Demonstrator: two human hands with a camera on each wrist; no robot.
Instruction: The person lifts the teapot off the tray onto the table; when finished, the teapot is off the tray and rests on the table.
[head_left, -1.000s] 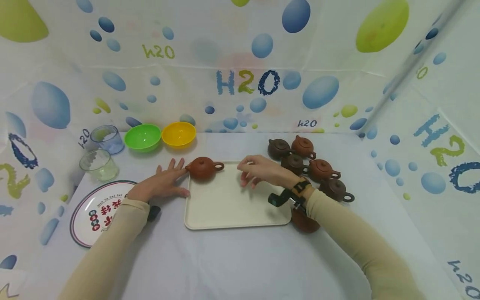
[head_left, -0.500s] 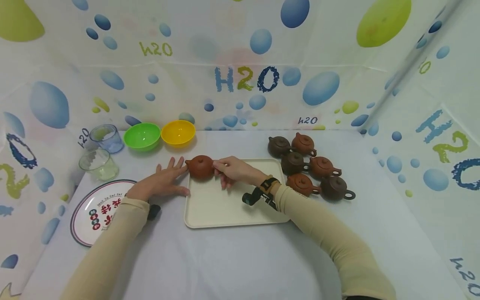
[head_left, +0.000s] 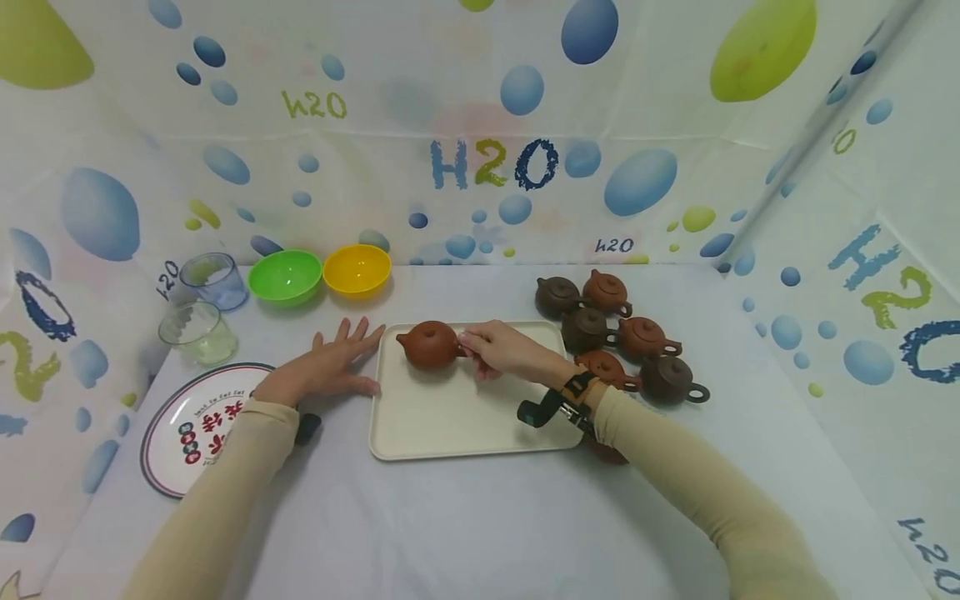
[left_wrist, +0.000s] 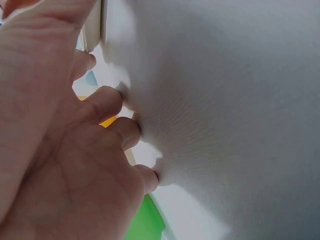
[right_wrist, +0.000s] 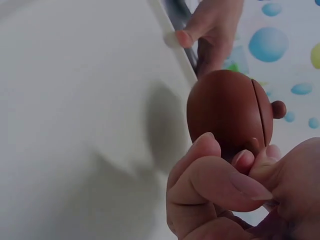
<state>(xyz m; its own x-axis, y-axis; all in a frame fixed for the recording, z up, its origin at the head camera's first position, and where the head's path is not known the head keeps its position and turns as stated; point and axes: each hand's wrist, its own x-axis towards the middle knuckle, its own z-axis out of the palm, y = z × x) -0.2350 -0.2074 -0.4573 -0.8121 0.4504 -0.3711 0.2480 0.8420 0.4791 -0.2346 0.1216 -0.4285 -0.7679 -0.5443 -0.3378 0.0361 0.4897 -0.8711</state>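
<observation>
A reddish-brown clay teapot [head_left: 430, 344] [right_wrist: 230, 112] hangs just above the far part of the cream tray [head_left: 457, 417], spout to the left. My right hand [head_left: 491, 348] [right_wrist: 235, 192] pinches its handle with curled fingers. My left hand [head_left: 330, 367] [left_wrist: 75, 140] lies flat on the white table [head_left: 480, 517], fingers spread, its thumb at the tray's left edge [right_wrist: 172, 39].
Several more brown teapots [head_left: 615, 333] cluster right of the tray. A green bowl [head_left: 285, 276] and a yellow bowl [head_left: 357, 269] stand at the back left, with two clear glasses [head_left: 198, 329] and a printed plate [head_left: 191, 421] further left. Printed curtain walls enclose the table.
My right hand reached left, took the teapot by its handle, and has carried it right from the tray's far-left corner. The left hand has stayed put.
</observation>
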